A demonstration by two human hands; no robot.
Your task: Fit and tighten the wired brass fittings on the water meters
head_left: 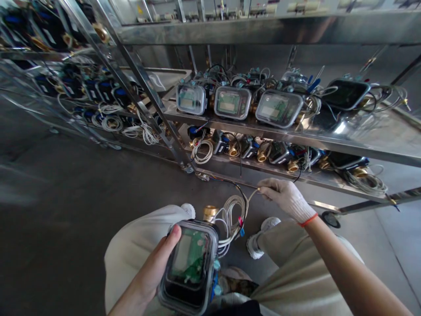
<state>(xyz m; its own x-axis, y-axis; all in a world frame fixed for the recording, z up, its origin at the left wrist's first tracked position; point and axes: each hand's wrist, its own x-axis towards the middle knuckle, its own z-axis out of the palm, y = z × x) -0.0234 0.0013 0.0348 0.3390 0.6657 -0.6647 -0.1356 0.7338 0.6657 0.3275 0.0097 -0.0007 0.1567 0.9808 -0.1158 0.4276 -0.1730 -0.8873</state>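
Left hand (157,265), bare, grips a boxy meter (190,267) by its left side, thumb laid on the clear cover; the right hand (283,195), in a white glove with an orange cuff, pinches a grey cable (229,210) between thumb and fingertips. The meter is held above the person's lap, between the spread knees. Beneath is a dark grey floor (92,219), smooth and rather dull (paler toward the right). Ahead stands a metal rack (371,129), its shelves carrying rows of similar meters, with more shelving off to the left. Small white labels (250,153) show on meters of the lower shelf, but their writing is too small to read. The held meter's window faces up toward the head; its long axis runs away from the body, the far end leaning slightly right, and a threaded brass fitting (209,213) pokes out toward the rack.
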